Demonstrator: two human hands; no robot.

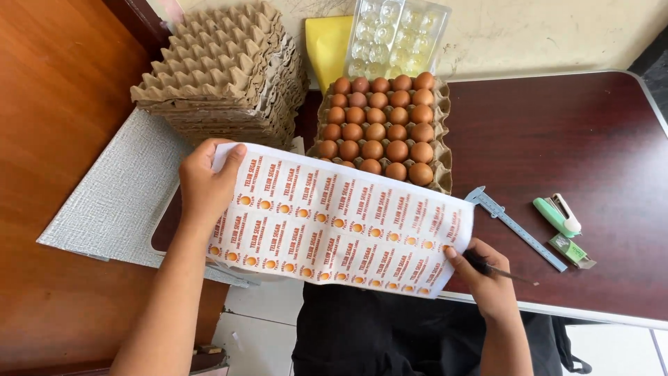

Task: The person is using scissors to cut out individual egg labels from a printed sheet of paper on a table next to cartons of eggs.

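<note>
Left hand (205, 184) pinching label sheet (341, 223) at left edge | right hand (487, 278) clamped on right corner, dark thin tool between fingers | sheet held over table edge, before egg tray (381, 125) | labels uncut, all cutting left | caliper (515, 226), stapler (558, 214) untouched

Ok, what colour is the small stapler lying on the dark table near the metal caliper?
Head view: the small plastic stapler is mint green with a white top.

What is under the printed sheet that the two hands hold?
The sheet covers the near edge of the egg tray and part of the table. Anything else beneath is hidden.
</note>
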